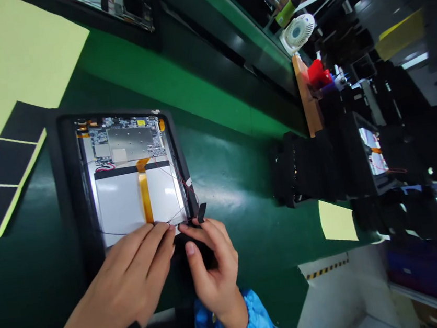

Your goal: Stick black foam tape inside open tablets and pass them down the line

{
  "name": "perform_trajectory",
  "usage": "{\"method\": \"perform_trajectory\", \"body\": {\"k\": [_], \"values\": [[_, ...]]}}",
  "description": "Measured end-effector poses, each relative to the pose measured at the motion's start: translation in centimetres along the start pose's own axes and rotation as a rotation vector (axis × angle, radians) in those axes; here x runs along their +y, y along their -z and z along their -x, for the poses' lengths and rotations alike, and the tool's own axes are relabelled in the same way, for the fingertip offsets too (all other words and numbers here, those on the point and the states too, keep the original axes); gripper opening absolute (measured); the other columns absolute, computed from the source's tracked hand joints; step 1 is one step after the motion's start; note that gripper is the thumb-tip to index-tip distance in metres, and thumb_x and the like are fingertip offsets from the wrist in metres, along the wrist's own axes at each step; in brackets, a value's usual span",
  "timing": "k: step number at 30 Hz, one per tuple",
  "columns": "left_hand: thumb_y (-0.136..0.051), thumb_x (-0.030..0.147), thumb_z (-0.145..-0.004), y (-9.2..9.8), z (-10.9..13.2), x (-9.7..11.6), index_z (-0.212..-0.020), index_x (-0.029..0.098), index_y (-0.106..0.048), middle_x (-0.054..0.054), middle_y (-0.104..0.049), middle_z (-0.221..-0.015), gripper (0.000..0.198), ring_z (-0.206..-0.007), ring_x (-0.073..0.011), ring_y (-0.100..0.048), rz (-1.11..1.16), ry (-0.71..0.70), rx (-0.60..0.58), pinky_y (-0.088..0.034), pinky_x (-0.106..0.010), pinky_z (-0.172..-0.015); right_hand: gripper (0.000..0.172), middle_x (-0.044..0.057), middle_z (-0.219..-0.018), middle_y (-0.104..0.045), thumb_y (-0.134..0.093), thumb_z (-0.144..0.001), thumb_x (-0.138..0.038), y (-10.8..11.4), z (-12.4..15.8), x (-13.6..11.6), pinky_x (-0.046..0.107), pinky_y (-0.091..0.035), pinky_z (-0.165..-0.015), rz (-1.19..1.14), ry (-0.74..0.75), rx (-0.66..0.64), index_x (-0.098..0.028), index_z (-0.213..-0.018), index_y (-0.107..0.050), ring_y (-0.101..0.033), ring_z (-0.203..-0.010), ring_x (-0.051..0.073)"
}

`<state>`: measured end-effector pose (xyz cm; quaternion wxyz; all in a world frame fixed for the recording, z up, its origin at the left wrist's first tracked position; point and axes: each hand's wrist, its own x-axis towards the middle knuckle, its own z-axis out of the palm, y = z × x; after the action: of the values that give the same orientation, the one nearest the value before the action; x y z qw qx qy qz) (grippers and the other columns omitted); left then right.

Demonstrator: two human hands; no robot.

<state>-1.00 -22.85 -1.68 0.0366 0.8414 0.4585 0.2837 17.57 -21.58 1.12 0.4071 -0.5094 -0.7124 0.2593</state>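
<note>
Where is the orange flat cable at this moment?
In the head view, the orange flat cable runs down the middle of the opened tablet, from the metal shield toward the tablet's lower edge.

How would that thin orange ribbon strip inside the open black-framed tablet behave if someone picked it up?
The thin orange flat ribbon would probably feel floppy and very light, since it looks thin and curls at its top end. It also seems to run toward the metal-shielded circuit board, so pulling it could likely damage it.
</note>
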Motion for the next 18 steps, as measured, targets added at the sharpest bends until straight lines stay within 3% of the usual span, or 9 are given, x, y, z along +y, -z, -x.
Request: {"method": "perform_trajectory", "body": {"k": [4,9,12,14,16,18], "values": [[-0.051,0.005,-0.1,0.1,-0.3,0.3,-0.144,0.003,-0.054,-0.024,-0.061,-0.144,0.045,-0.13,-0.0406,-0.061,0.011,-0.014,-0.048,-0.047,-0.057,-0.114,0.067,0.006,-0.121,-0.08,-0.062,-0.093,-0.005,0.5,-0.7,0.0,0.05,-0.057,-0.101,-0.026,0.015,-0.011,-0.031,-0.153,-0.048,-0.068,-0.116,0.026],[-0.042,0.001,-0.099,0.2,-0.3,0.2,-0.152,0.007,-0.05,-0.018,-0.063,-0.144,0.054,-0.134,-0.0351,-0.059,0.033,0.003,-0.052,-0.043,-0.052,-0.12,0.064,0.006,-0.126,-0.078,-0.059,-0.096,-0.006,1.8,-3.0,0.8,0.049,-0.06,-0.094,0.098,0.107,-0.144,-0.033,-0.153,-0.049,-0.067,-0.113,0.027],[-0.041,0.003,-0.098,0.3,-0.3,-0.4,-0.153,0.012,-0.049,-0.014,-0.063,-0.145,0.057,-0.135,-0.0306,-0.059,0.069,-0.004,-0.102,-0.044,-0.047,-0.121,0.053,0.007,-0.119,-0.079,-0.058,-0.097,-0.005,2.3,-3.9,0.6,0.045,-0.061,-0.086,0.077,0.125,-0.087,-0.031,-0.143,-0.059,-0.07,-0.102,0.024],[-0.04,0.006,-0.098,0.3,-0.2,-0.9,-0.153,0.015,-0.05,-0.012,-0.064,-0.145,0.056,-0.134,-0.0281,-0.061,0.105,0.005,-0.113,-0.048,-0.044,-0.119,0.036,0.007,-0.104,-0.079,-0.063,-0.097,-0.012,2.3,-4.2,-0.3,0.04,-0.061,-0.077,-0.029,0.005,0.02,-0.028,-0.129,-0.068,-0.071,-0.089,0.022],[-0.04,0.009,-0.099,0.2,-0.1,-1.3,-0.151,0.015,-0.052,-0.012,-0.064,-0.145,0.054,-0.132,-0.0285,-0.062,0.123,-0.014,-0.097,-0.051,-0.044,-0.115,0.018,0.002,-0.081,-0.072,-0.07,-0.096,-0.025,1.9,-4.1,-1.3,0.031,-0.055,-0.06,-0.248,-0.281,0.044,-0.025,-0.114,-0.072,-0.064,-0.067,0.016],[-0.043,0.012,-0.1,0.2,-0.1,-1.5,-0.149,0.012,-0.055,-0.013,-0.064,-0.145,0.05,-0.131,-0.0289,-0.062,0.128,-0.053,-0.051,-0.05,-0.042,-0.115,0.021,-0.005,-0.06,-0.059,-0.074,-0.094,-0.041,1.2,-3.8,-2.1,0.023,-0.04,-0.044,-0.556,-0.614,-0.026,-0.022,-0.104,-0.072,-0.047,-0.046,0.01]]}}
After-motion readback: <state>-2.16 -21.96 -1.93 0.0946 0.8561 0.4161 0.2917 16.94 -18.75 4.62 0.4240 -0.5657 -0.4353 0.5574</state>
